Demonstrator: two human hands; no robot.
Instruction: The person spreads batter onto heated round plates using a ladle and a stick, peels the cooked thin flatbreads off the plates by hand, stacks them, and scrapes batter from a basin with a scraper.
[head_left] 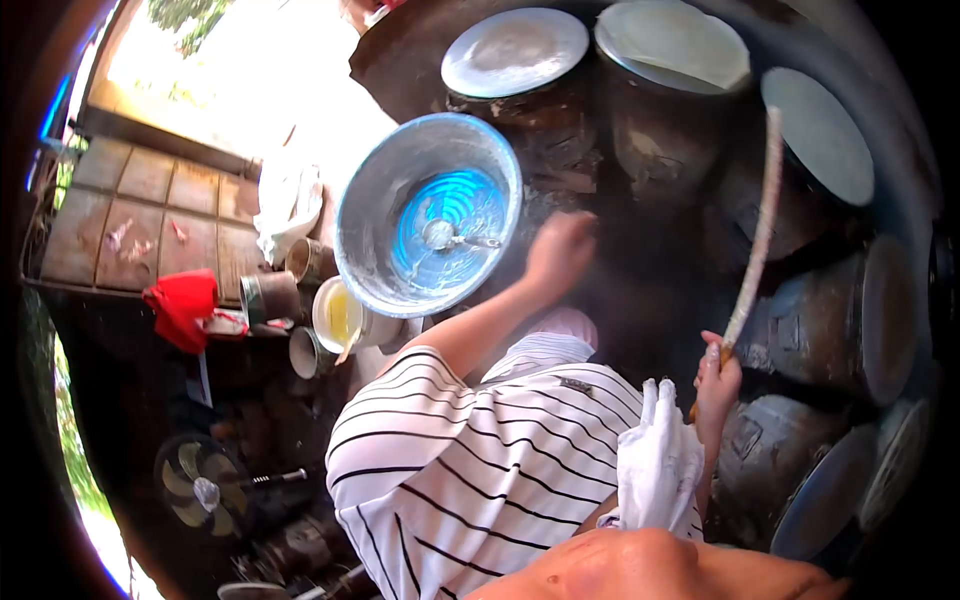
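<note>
My left hand (560, 255) is beside the right rim of a large blue-grey basin (365, 225); its fingers are blurred, and no held object can be made out. Inside the basin lie a whitish residue and a ladle (440, 235) whose handle points toward that hand. My right hand (718, 382) is closed around the lower part of a long, thin stick (762, 225), which rises to a pale disc (820, 135) at the upper right. A white cloth (655, 455) hangs near my right forearm, over the striped shirt.
Dark drum-like stands with round tops (515, 52) curve along the top and right. Left of the basin are a yellow-lined container (338, 315), several cups and a red cloth (185, 308) by a tiled ledge (150, 190). A fan (205, 490) stands at lower left.
</note>
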